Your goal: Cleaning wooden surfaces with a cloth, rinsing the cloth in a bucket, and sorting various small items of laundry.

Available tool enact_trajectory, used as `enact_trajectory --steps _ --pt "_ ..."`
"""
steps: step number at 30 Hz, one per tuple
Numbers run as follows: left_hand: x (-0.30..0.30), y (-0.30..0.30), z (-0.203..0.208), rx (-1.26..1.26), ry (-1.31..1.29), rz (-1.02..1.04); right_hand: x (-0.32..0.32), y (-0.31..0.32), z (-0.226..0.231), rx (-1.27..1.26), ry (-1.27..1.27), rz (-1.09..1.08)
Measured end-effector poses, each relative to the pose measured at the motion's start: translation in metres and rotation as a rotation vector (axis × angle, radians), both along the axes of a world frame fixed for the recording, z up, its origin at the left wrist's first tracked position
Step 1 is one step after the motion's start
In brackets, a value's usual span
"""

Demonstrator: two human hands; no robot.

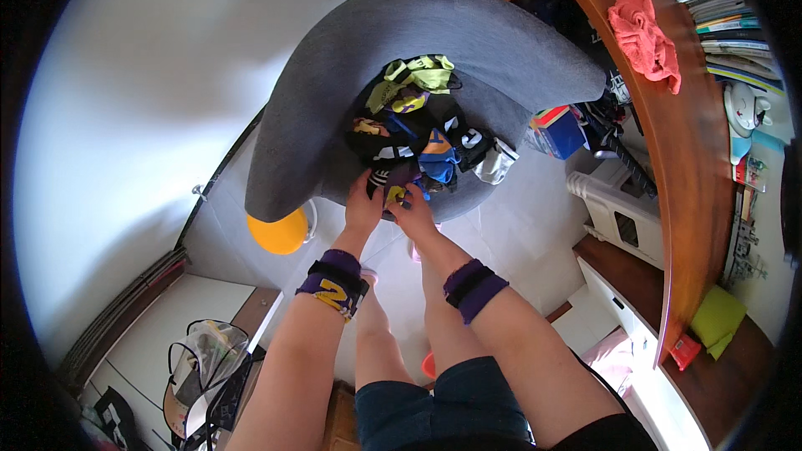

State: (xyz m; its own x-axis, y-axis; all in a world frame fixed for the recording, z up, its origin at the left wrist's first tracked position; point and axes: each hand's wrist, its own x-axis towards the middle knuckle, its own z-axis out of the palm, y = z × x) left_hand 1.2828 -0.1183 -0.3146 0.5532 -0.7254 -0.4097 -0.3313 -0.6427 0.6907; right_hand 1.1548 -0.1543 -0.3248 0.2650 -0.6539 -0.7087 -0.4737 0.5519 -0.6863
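Note:
On the seat of a grey armchair [317, 75] lies a heap of dark cloth pieces [393, 129] with yellow-green, orange, blue and white patches. My left hand [365, 203] is closed at the heap's near edge, next to black cloth with white stripes [378, 179]. Just to its right, the fingers of my right hand [411, 210] pinch a purple and yellow cloth piece [397, 193]. Whether the left fingers grip this same piece cannot be seen. Purple bands circle both forearms; the left band [326, 286] bears a yellow mark, and the right band [474, 290] has a dark strip.
A silver-grey pouch [496, 162] lies at the seat's right edge. Left of the chair stands a yellow round-topped stool or bucket [277, 231]. A wooden desk [681, 159] curves along the right, with a coral cloth [646, 38] on it. A white heater-like unit [618, 209] stands below.

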Motion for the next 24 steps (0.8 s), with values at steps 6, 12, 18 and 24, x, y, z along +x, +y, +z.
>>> enact_trajectory --steps 6,12,18,24 --pt "0.004 -0.002 -0.010 0.084 -0.028 0.052 0.004 -0.002 0.014 -0.003 -0.006 0.145" --pt "-0.016 0.016 0.022 0.006 0.124 0.159 -0.018 0.005 0.021 -0.037 -0.062 0.203" --pt "-0.022 0.057 0.062 -0.095 0.432 0.300 -0.007 0.025 0.083 -0.010 -0.024 0.285" --pt "-0.012 0.107 0.087 -0.268 0.361 0.361 0.016 0.062 0.117 0.008 -0.077 0.342"
